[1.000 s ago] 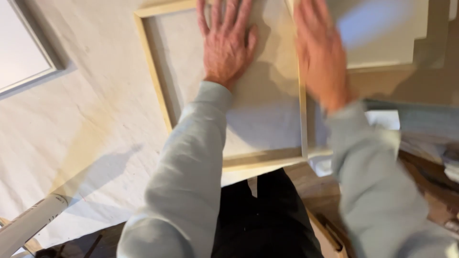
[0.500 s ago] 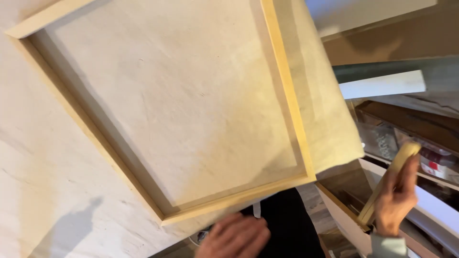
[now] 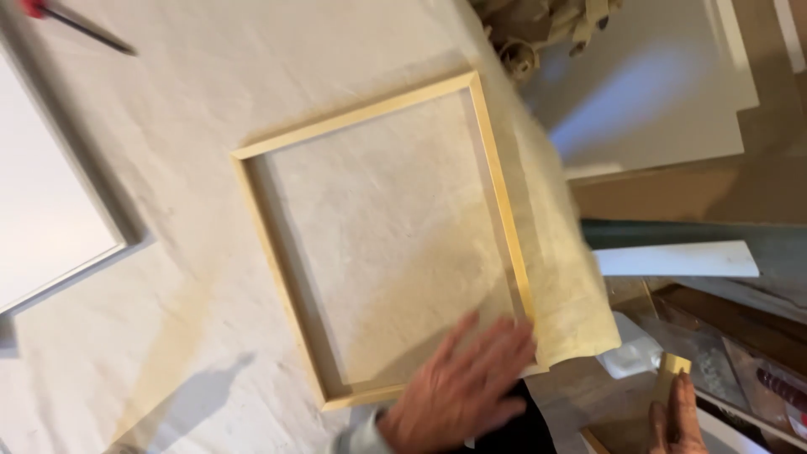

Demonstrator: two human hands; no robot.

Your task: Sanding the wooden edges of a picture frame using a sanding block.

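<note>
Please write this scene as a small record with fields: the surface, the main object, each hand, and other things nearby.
surface: pale cloth-covered table
main object: rectangular light wooden frame lying flat on the cloth, thin cream fabric draped over its right edge
left hand: spread flat on the frame's near right corner
right hand: at the bottom edge, holding a small pale wooden piece; grip partly out of view
nearby: white panel at far left, white board at upper right
</note>
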